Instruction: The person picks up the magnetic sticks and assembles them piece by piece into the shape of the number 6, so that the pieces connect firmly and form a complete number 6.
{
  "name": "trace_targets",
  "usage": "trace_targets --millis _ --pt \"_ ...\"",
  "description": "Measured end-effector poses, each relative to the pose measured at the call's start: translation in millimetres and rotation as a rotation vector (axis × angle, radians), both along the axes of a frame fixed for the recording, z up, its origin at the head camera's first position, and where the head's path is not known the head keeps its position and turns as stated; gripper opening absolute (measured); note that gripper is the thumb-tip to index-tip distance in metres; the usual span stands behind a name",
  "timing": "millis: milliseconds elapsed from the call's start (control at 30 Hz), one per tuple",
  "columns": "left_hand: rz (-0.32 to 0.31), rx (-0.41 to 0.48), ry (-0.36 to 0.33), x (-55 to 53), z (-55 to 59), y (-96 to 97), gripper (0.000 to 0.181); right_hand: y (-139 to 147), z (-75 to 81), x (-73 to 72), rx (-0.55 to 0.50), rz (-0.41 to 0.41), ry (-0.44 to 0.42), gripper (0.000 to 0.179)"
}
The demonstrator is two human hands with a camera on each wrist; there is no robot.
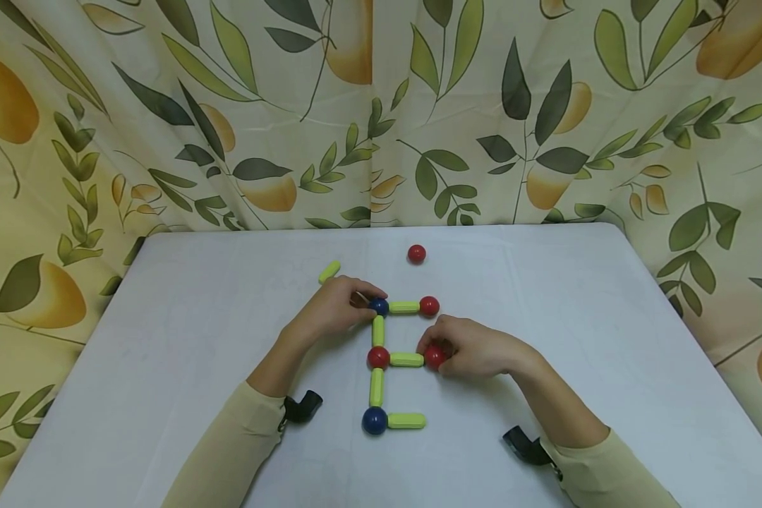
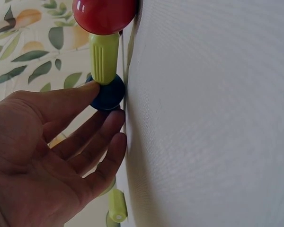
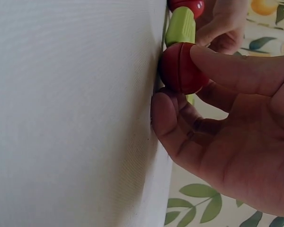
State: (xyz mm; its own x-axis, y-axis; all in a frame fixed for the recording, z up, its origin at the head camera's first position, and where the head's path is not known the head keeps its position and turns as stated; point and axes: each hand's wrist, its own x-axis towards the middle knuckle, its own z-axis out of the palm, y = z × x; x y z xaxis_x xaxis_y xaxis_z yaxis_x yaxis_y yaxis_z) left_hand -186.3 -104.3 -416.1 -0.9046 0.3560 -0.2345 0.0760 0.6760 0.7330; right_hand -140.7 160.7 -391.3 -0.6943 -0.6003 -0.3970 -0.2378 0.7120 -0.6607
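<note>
A red ball (image 1: 434, 357) lies on the tabletop (image 1: 584, 317) at the free end of the middle yellow-green rod (image 1: 407, 360) of an E-shaped figure. A dark blue ball (image 1: 378, 306) forms the figure's top-left corner, joined to two yellow-green rods.

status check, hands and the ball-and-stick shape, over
Left hand touches blue ball at top corner. Right hand pinches red ball at the middle stick's end. Spare red ball, loose stick lie apart.

light: even, soft | shadows: faint | head view sharp | wrist close-ups slightly soft
</note>
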Motion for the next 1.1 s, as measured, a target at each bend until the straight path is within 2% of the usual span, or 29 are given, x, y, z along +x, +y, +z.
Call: trace_targets --millis 400,1100 --pt "0.001 0.006 0.003 0.5 0.5 -0.3 0.032 0.9 -0.6 -0.9 -0.032 -0.023 -0.034 0.033" --pt "0.002 0.004 0.0 -0.1 -1.0 0.0 0.033 2.8 -0.3 -3.2 -0.048 -0.011 -0.006 0.032"
